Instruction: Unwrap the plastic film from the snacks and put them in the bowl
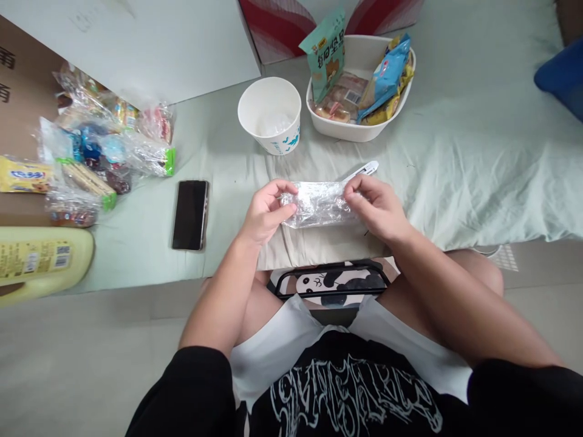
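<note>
A crinkled clear plastic wrapper is stretched between my two hands, low over the cloth-covered table near its front edge. My left hand pinches the wrapper's left end between thumb and fingers. At the other end, my right hand grips it with curled fingers. Just behind the right hand lies a white utility knife, partly hidden by the wrapper and fingers. Beyond my hands stands a white paper bucket with some clear plastic inside. I cannot make out anything inside the wrapper.
A white basin of packaged snacks stands at the back. To the left lie a black phone, a heap of wrapped snacks and a yellow jug. A blue container is at the far right.
</note>
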Demonstrator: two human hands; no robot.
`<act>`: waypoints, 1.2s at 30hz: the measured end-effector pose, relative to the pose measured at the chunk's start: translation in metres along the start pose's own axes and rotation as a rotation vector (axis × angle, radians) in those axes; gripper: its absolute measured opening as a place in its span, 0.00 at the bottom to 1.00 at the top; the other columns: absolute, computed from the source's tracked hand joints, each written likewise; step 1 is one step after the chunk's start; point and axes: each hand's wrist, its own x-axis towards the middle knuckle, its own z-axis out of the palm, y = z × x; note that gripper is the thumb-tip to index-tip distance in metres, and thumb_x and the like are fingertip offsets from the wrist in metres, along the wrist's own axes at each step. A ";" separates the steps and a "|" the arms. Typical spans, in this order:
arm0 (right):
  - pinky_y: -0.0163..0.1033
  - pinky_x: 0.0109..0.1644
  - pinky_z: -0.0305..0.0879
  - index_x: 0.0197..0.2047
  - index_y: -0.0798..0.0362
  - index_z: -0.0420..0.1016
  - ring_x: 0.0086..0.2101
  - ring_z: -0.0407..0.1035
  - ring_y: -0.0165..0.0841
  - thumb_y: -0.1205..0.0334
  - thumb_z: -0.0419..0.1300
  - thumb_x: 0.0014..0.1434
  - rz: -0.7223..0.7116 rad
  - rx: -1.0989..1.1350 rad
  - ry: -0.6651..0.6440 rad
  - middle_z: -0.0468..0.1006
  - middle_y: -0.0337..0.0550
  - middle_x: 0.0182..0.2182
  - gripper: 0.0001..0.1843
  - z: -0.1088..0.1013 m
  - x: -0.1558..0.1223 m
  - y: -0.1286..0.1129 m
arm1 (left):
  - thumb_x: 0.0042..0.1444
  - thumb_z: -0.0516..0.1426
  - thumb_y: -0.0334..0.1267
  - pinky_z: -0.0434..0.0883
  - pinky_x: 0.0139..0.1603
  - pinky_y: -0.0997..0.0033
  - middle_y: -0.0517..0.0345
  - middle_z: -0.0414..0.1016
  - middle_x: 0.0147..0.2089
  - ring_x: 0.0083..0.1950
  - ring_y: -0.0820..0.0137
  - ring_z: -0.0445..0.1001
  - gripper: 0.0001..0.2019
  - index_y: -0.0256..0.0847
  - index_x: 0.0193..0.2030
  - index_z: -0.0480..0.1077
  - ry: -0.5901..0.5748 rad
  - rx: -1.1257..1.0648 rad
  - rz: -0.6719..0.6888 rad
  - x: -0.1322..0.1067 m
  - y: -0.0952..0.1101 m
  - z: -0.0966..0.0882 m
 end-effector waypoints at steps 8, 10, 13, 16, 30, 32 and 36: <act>0.42 0.36 0.71 0.60 0.41 0.63 0.29 0.69 0.32 0.45 0.72 0.54 0.120 0.248 0.038 0.69 0.35 0.32 0.35 0.003 0.003 0.011 | 0.47 0.70 0.37 0.76 0.31 0.74 0.58 0.74 0.48 0.34 0.73 0.80 0.24 0.46 0.49 0.68 -0.028 0.025 0.013 0.000 -0.005 0.000; 0.43 0.38 0.72 0.53 0.45 0.68 0.31 0.71 0.33 0.45 0.70 0.56 0.139 0.274 0.017 0.71 0.37 0.32 0.27 0.003 0.003 0.007 | 0.49 0.69 0.37 0.77 0.32 0.74 0.59 0.75 0.46 0.33 0.73 0.80 0.25 0.48 0.52 0.65 -0.038 0.026 0.027 0.001 -0.006 0.000; 0.42 0.39 0.72 0.39 0.51 0.73 0.32 0.71 0.32 0.50 0.68 0.57 0.154 0.156 -0.019 0.75 0.39 0.31 0.14 0.004 0.002 -0.002 | 0.49 0.69 0.39 0.77 0.35 0.72 0.60 0.75 0.45 0.35 0.72 0.80 0.28 0.51 0.54 0.64 -0.018 0.067 0.088 0.003 -0.009 -0.001; 0.41 0.39 0.71 0.35 0.52 0.74 0.32 0.72 0.32 0.57 0.65 0.60 0.036 -0.078 0.084 0.77 0.40 0.31 0.08 0.005 -0.002 -0.005 | 0.46 0.72 0.40 0.77 0.39 0.73 0.58 0.75 0.47 0.42 0.72 0.78 0.27 0.49 0.51 0.67 0.164 0.188 0.267 0.002 -0.010 -0.003; 0.51 0.62 0.66 0.53 0.41 0.74 0.60 0.69 0.41 0.70 0.57 0.65 -0.753 -0.730 0.005 0.80 0.41 0.53 0.17 0.029 -0.015 0.015 | 0.47 0.72 0.47 0.81 0.47 0.61 0.56 0.83 0.40 0.45 0.61 0.83 0.21 0.43 0.46 0.76 0.232 -0.056 -0.013 -0.011 -0.005 0.019; 0.58 0.65 0.63 0.55 0.41 0.73 0.63 0.66 0.45 0.71 0.56 0.63 -0.616 -0.599 -0.026 0.76 0.45 0.57 0.21 0.026 -0.014 0.017 | 0.48 0.71 0.44 0.81 0.46 0.62 0.56 0.83 0.39 0.44 0.62 0.83 0.17 0.42 0.42 0.77 0.302 -0.029 0.020 -0.007 -0.007 0.013; 0.54 0.57 0.72 0.60 0.46 0.68 0.53 0.73 0.42 0.57 0.59 0.65 -0.206 -0.138 -0.055 0.73 0.51 0.57 0.21 0.021 -0.011 0.011 | 0.52 0.69 0.45 0.82 0.44 0.60 0.53 0.84 0.37 0.41 0.60 0.84 0.11 0.40 0.37 0.79 0.139 0.067 -0.005 -0.009 -0.007 0.008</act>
